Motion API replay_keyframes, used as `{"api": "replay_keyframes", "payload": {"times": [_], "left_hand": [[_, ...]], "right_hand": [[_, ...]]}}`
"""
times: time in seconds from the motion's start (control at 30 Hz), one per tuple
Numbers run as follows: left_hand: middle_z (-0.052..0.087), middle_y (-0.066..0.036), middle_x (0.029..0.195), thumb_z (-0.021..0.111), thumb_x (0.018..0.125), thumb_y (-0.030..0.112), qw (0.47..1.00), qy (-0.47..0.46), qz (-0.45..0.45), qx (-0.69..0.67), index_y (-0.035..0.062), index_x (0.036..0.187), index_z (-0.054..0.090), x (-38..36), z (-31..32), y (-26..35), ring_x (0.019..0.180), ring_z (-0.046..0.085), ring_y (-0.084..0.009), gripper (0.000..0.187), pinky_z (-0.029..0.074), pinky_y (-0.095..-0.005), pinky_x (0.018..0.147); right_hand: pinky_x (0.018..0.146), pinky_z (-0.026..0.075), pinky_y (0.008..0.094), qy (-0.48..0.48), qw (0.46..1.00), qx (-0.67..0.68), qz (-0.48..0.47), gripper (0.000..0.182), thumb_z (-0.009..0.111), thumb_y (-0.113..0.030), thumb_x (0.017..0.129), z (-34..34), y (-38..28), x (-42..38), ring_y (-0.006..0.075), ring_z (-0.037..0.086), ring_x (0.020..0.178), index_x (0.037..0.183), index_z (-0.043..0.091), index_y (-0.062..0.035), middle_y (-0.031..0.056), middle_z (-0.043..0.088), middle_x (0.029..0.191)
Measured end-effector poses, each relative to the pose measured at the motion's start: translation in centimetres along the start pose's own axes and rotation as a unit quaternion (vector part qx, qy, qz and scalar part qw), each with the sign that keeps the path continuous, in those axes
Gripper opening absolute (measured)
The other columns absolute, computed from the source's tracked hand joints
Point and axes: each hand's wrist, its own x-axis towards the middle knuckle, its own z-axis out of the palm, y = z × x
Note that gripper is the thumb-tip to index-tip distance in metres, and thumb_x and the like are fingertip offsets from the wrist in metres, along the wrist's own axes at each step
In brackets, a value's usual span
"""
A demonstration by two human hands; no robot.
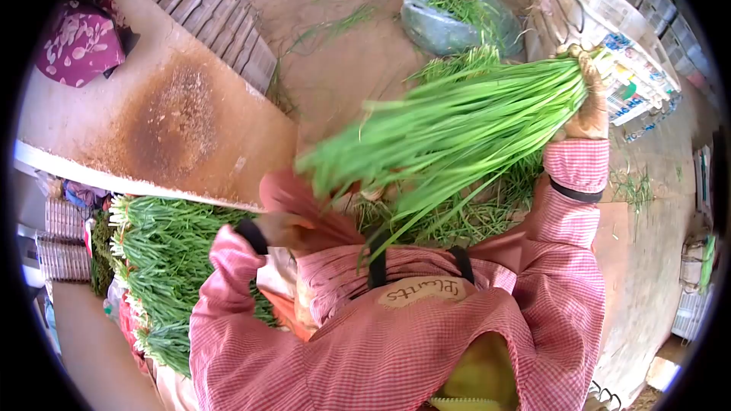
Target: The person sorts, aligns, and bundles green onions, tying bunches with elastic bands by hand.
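Note:
My right hand (588, 95) is raised at the right, its fingers wrapped round the pale root end of a large bunch of chives (472, 114). The long green leaves sweep leftward across the middle of the view, and their tips are smeared by motion. Low at the left, my left hand (288, 231) is near my knee, below the leaf tips; it is blurred and its fingers cannot be made out. Loose green leaves (480, 217) lie in a heap in front of my lap, partly covered by the bunch.
Stacked chive bunches (175, 266) lie at my left, under a slab with a brown stain (179, 118). A plastic bag of greens (449, 15) stands ahead. White crates (601, 0) are at the right, with a row of grey crates (213, 15) at upper left.

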Motion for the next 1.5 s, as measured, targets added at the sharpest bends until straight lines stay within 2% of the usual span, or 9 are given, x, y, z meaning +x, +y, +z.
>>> {"api": "replay_keyframes", "payload": {"times": [0.1,0.2,0.4,0.47,0.67,0.93,1.2,1.33,1.5], "left_hand": [[0.050,-0.022,0.114,0.067,0.064,0.042,0.895,0.246,-0.293,0.229,0.0068,0.125,0.041,-4.7,-4.0,5.9,0.105,0.049,-0.0296,0.075,0.038,-0.0366,0.089],[0.037,-0.021,0.127,0.071,0.065,0.030,0.735,0.630,0.198,0.157,-0.0005,0.133,0.019,-3.4,-4.6,10.8,0.120,0.034,-0.0287,0.091,0.027,-0.0364,0.100],[0.021,-0.021,0.136,0.070,0.066,0.032,0.656,0.671,0.343,-0.044,-0.0051,0.132,0.016,7.6,0.6,26.5,0.126,0.023,-0.0337,0.093,0.020,-0.0392,0.104],[0.044,-0.012,0.120,0.070,0.066,0.013,0.552,0.490,0.455,-0.498,0.0024,0.125,0.032,9.6,1.0,27.2,0.109,0.044,-0.0225,0.072,0.035,-0.0345,0.093],[0.055,-0.006,0.097,0.069,0.065,0.001,0.525,0.239,0.503,-0.644,0.0041,0.125,0.037,8.7,0.4,21.8,0.091,0.055,-0.0209,0.068,0.046,-0.0325,0.080],[0.050,-0.009,0.111,0.057,0.073,0.005,0.341,0.046,0.559,-0.755,0.0098,0.127,0.035,7.4,-0.4,19.7,0.106,0.046,-0.0245,0.059,0.040,-0.0381,0.092],[0.049,-0.010,0.118,0.065,0.075,0.029,0.197,0.289,0.560,-0.751,0.0042,0.122,0.039,4.7,-5.8,10.4,0.111,0.045,-0.0224,0.059,0.034,-0.0380,0.098],[0.050,-0.016,0.116,0.062,0.077,0.031,0.046,0.254,0.619,-0.741,-0.0011,0.117,0.042,2.3,-10.7,-1.6,0.109,0.047,-0.0275,0.055,0.036,-0.0417,0.097],[0.037,-0.013,0.129,0.063,0.076,0.032,0.172,0.235,0.627,-0.722,0.0040,0.127,0.032,2.5,-9.4,-0.5,0.120,0.037,-0.0255,0.065,0.034,-0.0433,0.099]], "right_hand": [[0.086,0.046,0.0379,-0.012,0.989,-0.121,-0.083,0.033,0.063,-0.004,0.074,2.4,-2.5,-0.6,0.0227,0.058,0.092,0.104,0.050,-0.0057,0.0089,0.061,0.091],[0.075,0.047,0.0284,0.009,0.946,-0.286,-0.150,0.026,0.067,-0.007,0.072,5.9,-0.4,-1.1,0.0169,0.060,0.080,0.095,0.056,-0.0049,0.0072,0.062,0.088],[0.074,0.045,0.0228,0.037,0.950,-0.309,-0.033,0.026,0.065,0.001,0.071,12.9,5.7,-6.4,0.0088,0.055,0.079,0.096,0.057,-0.0022,0.0010,0.060,0.086],[0.082,0.042,0.0251,-0.007,0.970,-0.236,0.050,0.055,0.066,-0.002,0.069,13.1,6.5,-7.0,0.0125,0.051,0.094,0.119,0.042,-0.0024,0.0056,0.053,0.105],[0.105,0.012,0.0389,-0.138,0.873,-0.467,0.002,0.125,0.082,-0.039,0.047,7.9,7.0,-8.8,0.0325,0.012,0.130,0.137,0.002,-0.0068,0.0234,0.014,0.138],[0.075,0.046,0.0299,-0.177,0.775,-0.566,0.217,0.055,0.073,-0.021,0.065,8.0,8.0,-10.5,0.0201,0.061,0.081,0.110,0.051,0.0012,0.0133,0.063,0.088],[0.047,0.046,0.0287,-0.276,0.170,-0.934,-0.148,0.047,0.073,-0.031,0.060,23.2,20.8,-2.2,0.0148,0.058,0.057,0.094,0.052,-0.0071,0.0016,0.052,0.063],[0.062,0.050,0.0309,-0.394,0.335,-0.847,-0.122,0.092,0.072,-0.030,0.064,26.9,29.1,-1.4,0.0218,0.060,0.071,0.132,0.018,0.0007,0.0105,0.058,0.084],[0.055,0.048,0.0274,-0.303,0.465,-0.824,-0.110,0.080,0.066,-0.023,0.070,22.2,30.5,-4.9,0.0181,0.056,0.064,0.130,0.021,0.0046,0.0093,0.054,0.085]]}}
